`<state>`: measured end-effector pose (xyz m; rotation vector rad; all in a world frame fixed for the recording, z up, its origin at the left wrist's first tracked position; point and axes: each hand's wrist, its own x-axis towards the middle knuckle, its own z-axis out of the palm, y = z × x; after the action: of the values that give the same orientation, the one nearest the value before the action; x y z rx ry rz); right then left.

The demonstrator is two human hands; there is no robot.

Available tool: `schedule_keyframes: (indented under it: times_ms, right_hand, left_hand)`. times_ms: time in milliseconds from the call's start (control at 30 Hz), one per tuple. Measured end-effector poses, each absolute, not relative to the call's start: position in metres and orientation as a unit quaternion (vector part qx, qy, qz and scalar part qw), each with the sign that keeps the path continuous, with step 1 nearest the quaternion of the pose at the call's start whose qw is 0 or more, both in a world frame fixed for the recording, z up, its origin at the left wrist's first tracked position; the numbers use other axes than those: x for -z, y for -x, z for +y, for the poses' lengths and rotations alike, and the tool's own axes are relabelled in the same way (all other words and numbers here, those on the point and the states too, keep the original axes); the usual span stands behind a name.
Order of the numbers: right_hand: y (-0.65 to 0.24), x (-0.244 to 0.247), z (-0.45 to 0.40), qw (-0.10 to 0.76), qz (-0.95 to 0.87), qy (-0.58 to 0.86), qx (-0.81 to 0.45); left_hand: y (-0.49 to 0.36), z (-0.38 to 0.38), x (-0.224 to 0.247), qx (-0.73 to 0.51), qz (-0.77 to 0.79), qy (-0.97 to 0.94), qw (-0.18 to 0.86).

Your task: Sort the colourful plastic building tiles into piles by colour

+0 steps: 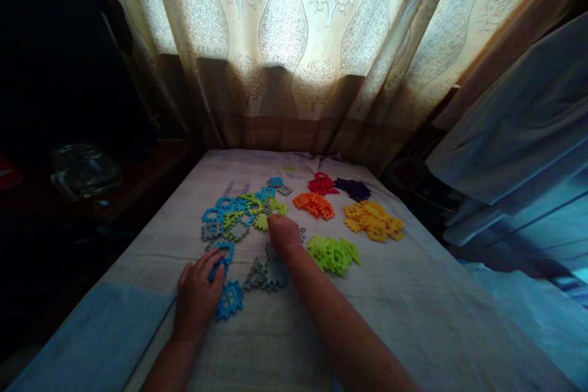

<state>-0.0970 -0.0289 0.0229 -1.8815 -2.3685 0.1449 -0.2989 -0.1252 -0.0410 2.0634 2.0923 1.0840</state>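
On the cloth-covered table, my left hand [201, 288] curls its fingers and thumb around a blue interlocking piece [225, 254]. Just below it lies another blue piece with a window-like grid [230, 300]. My right hand [283, 234] is closed in a pinch at the right edge of a mixed pile; what its fingertips hold is hidden. That pile has blue pieces [225, 203], lime-green pieces [261, 222] and grey pieces [239, 231]. Grey interlocking pieces [256, 274] also lie between my hands, partly behind my right wrist.
Right of my right hand are separate heaps of lime-green [334, 255], orange [313, 205], red [321, 184], dark purple [353, 188] and yellow pieces [373, 220]. A light blue cloth or sheet [92, 337] lies at the near left. Curtains [285, 30] hang behind the table.
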Motion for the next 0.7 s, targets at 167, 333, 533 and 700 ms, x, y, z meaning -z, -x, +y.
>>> schedule_keyframes:
  times_ms: [167,333,533,700]
  right_hand:
    - [0.085,-0.025,-0.035,0.07,-0.785,0.614,-0.051]
    - [0.095,-0.027,-0.03,0.073,-0.787,0.61,-0.061]
    - [0.104,-0.035,-0.025,0.034,-0.799,0.598,-0.057]
    - [0.061,-0.04,-0.039,0.125,-0.775,0.619,-0.035]
  left_hand:
    - [0.299,-0.125,0.041,-0.342,0.667,-0.662,0.001]
    - [0.299,-0.125,0.039,-0.342,0.661,-0.667,0.002]
    - [0.298,-0.126,0.037,-0.347,0.664,-0.663,0.009]
    - [0.299,-0.126,0.038,-0.349,0.665,-0.66,0.013]
